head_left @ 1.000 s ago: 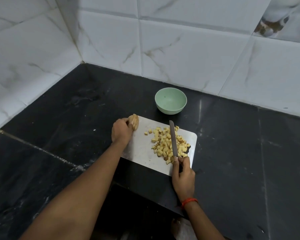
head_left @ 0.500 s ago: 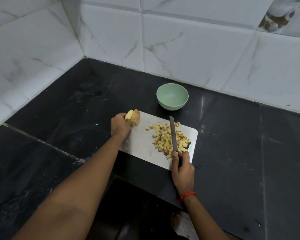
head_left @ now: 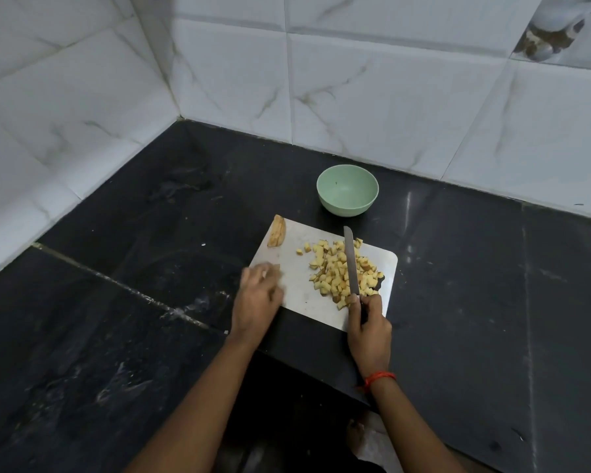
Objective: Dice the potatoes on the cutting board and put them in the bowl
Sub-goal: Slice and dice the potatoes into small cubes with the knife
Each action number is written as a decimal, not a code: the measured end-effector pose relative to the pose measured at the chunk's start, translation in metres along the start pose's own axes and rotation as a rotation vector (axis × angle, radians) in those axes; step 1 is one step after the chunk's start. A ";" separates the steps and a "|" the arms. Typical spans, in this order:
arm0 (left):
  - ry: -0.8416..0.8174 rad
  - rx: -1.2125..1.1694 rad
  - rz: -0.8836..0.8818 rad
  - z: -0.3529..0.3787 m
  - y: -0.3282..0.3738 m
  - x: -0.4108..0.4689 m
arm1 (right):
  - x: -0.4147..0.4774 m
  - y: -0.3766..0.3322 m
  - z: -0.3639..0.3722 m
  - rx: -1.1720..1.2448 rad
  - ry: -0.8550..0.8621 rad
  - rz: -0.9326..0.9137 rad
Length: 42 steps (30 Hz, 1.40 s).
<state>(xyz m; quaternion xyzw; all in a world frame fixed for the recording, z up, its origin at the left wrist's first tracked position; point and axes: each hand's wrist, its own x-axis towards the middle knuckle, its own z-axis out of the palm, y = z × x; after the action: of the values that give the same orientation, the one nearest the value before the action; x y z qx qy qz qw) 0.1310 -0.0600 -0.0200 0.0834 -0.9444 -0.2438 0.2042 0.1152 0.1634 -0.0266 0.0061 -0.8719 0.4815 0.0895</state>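
A white cutting board (head_left: 299,288) lies on the black counter. A pile of diced potato (head_left: 335,271) covers its right half. One unpeeled potato piece (head_left: 277,235) rests at the board's far left corner. My left hand (head_left: 258,297), blurred, is at the board's left edge with its fingers curled over a pale potato piece (head_left: 270,269). My right hand (head_left: 369,327) grips the handle of a knife (head_left: 350,261), whose blade lies across the diced pile and points at the bowl. The pale green bowl (head_left: 345,208) stands just beyond the board with nothing in it.
The black stone counter (head_left: 133,302) runs into a corner of white marble-look wall tiles (head_left: 372,104) behind and to the left. The counter's front edge is near my forearms, and a foot (head_left: 359,435) shows on the floor below.
My left hand lifted a pale piece off the potato at the far left corner and drew it toward me along the board's left edge. The knife and right hand stayed over the pile.
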 end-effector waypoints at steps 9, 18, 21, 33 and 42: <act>-0.135 -0.269 -0.122 -0.015 -0.020 0.003 | -0.001 -0.002 -0.001 -0.015 -0.009 -0.009; -0.395 -0.114 0.051 -0.010 -0.044 0.013 | -0.003 -0.005 0.000 -0.052 -0.002 -0.012; -0.305 -0.116 0.029 0.000 -0.023 0.012 | -0.007 -0.009 0.004 -0.124 -0.070 -0.056; -0.171 -0.321 -0.101 0.016 -0.007 -0.005 | -0.007 -0.038 0.037 -0.190 -0.376 -0.138; -0.149 -0.347 -0.155 0.022 -0.007 -0.003 | -0.010 -0.043 0.047 -0.384 -0.426 -0.187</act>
<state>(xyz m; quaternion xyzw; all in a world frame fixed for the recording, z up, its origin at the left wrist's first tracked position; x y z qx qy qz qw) 0.1249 -0.0558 -0.0426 0.1013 -0.8916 -0.4231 0.1258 0.1223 0.1006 -0.0167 0.1701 -0.9418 0.2853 -0.0519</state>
